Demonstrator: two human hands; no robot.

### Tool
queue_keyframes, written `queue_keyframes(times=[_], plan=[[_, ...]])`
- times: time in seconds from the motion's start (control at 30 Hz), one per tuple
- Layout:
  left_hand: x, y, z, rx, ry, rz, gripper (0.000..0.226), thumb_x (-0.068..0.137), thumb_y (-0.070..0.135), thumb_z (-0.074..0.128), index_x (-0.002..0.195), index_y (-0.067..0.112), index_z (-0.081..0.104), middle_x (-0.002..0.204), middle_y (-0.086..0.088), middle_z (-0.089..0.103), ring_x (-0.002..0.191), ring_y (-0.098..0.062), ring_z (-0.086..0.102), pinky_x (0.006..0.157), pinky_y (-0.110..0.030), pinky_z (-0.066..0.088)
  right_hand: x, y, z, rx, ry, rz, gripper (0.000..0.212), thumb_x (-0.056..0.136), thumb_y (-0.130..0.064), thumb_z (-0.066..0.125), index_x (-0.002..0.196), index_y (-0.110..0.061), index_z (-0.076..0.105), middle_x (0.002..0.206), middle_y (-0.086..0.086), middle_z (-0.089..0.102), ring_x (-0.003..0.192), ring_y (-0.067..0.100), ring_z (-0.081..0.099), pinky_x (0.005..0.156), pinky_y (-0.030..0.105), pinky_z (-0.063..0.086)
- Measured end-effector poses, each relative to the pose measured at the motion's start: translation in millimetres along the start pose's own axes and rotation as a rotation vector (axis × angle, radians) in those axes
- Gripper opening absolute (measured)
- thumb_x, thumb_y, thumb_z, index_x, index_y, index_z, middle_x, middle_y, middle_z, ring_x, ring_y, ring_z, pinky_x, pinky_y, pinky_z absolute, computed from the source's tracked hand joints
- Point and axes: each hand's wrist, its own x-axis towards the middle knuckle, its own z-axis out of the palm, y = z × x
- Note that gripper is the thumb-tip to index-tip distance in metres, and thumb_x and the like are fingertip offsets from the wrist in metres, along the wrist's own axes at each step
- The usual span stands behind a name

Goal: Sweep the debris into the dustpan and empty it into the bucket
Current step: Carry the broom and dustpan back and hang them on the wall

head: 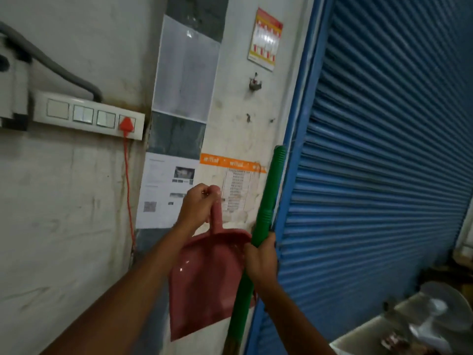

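Gripping the top of the dustpan (204, 283) handle, the left hand (198, 201) lets the red pan hang mouth-down beneath it. The right hand (261, 257), just beside and lower, is wrapped round the green broom (271, 190) shaft, which stands near upright by the blue shutter (371, 149). The step looks like taking up the tools, so both want firm holds and the pan kept off the shaft. The bristles are cut off below the hands, and neither debris nor bucket shows.
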Motion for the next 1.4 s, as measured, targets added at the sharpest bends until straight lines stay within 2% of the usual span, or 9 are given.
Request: queue_keyframes(times=[0.13, 0.33, 0.4, 0.5, 0.6, 0.73, 0.9, 1.13, 1.4], plan=[[51, 21, 37, 0.022, 0.029, 0.039, 0.026, 0.096, 0.029, 0.061, 0.082, 0.008, 0.061, 0.065, -0.005, 0.061, 0.046, -0.015, 0.053, 0.039, -0.022, 0.038, 55, -4, -18, 0.115, 0.018, -0.109, 0.024, 0.100, -0.024, 0.057, 0.112, -0.016, 0.038, 0.090, -0.008, 0.061, 0.072, 0.001, 0.060, 0.052, 0.010, 0.044], [133, 50, 91, 0.073, -0.036, 0.076, 0.026, 0.094, 0.021, 0.062, 0.074, 0.005, 0.062, 0.060, -0.008, 0.057, 0.041, -0.017, 0.049, 0.039, -0.023, 0.038, 139, 5, -33, 0.191, 0.088, -0.178, 0.013, 0.100, -0.028, 0.056, 0.107, -0.018, 0.053, 0.089, -0.008, 0.062, 0.076, -0.001, 0.059, 0.056, 0.008, 0.044], [165, 58, 103, 0.069, -0.059, 0.101, 0.026, 0.094, 0.016, 0.059, 0.071, 0.004, 0.059, 0.055, -0.008, 0.052, 0.035, -0.014, 0.045, 0.038, -0.022, 0.037, 172, 13, -33, 0.182, 0.116, -0.142, 0.012, 0.101, -0.026, 0.053, 0.105, -0.015, 0.055, 0.087, -0.007, 0.060, 0.076, 0.000, 0.057, 0.057, 0.012, 0.042], [221, 69, 115, 0.093, -0.071, 0.144, 0.028, 0.092, 0.013, 0.058, 0.066, 0.005, 0.055, 0.049, -0.007, 0.045, 0.031, -0.014, 0.040, 0.037, -0.021, 0.037, 221, 25, -26, 0.166, 0.143, -0.073, 0.014, 0.101, -0.024, 0.046, 0.099, -0.012, 0.053, 0.080, 0.003, 0.060, 0.068, 0.014, 0.057, 0.065, 0.037, 0.051], [279, 73, 129, 0.149, -0.088, 0.178, 0.025, 0.091, 0.015, 0.059, 0.068, 0.007, 0.054, 0.051, -0.007, 0.046, 0.036, -0.016, 0.041, 0.039, -0.023, 0.039, 269, 34, -19, 0.200, 0.188, -0.092, 0.023, 0.102, -0.041, 0.046, 0.095, -0.021, 0.054, 0.076, 0.001, 0.062, 0.066, 0.014, 0.059, 0.061, 0.035, 0.051], [343, 77, 153, 0.211, -0.149, 0.183, 0.019, 0.090, 0.013, 0.058, 0.072, 0.007, 0.052, 0.055, -0.008, 0.045, 0.037, -0.018, 0.039, 0.038, -0.021, 0.037, 327, 45, 1, 0.355, 0.042, -0.048, 0.032, 0.098, -0.046, 0.054, 0.090, -0.016, 0.061, 0.070, 0.004, 0.061, 0.056, 0.014, 0.058, 0.050, 0.028, 0.050], [390, 80, 189, 0.231, -0.190, 0.195, 0.016, 0.090, 0.009, 0.054, 0.074, 0.009, 0.051, 0.060, -0.007, 0.042, 0.041, -0.017, 0.037, 0.040, -0.020, 0.034, 390, 57, 19, 0.349, -0.036, -0.086, 0.034, 0.101, -0.046, 0.048, 0.088, -0.017, 0.060, 0.073, -0.001, 0.059, 0.064, 0.013, 0.055, 0.061, 0.032, 0.047], [439, 82, 236, 0.167, -0.041, 0.219, 0.019, 0.085, 0.010, 0.057, 0.066, 0.011, 0.052, 0.058, -0.006, 0.044, 0.045, -0.019, 0.036, 0.039, -0.018, 0.028, 460, 59, 12, 0.561, -0.101, -0.051, 0.047, 0.098, -0.055, 0.046, 0.077, -0.015, 0.055, 0.062, -0.001, 0.054, 0.047, 0.009, 0.049, 0.043, 0.023, 0.041], [468, 81, 271, 0.205, 0.062, 0.207, 0.021, 0.089, 0.012, 0.054, 0.068, 0.015, 0.054, 0.062, -0.005, 0.045, 0.053, -0.019, 0.040, 0.044, -0.018, 0.031, 548, 76, 16, 0.590, -0.321, -0.051, 0.061, 0.090, -0.073, 0.042, 0.077, -0.016, 0.057, 0.063, 0.004, 0.055, 0.055, 0.019, 0.051, 0.054, 0.031, 0.044]])
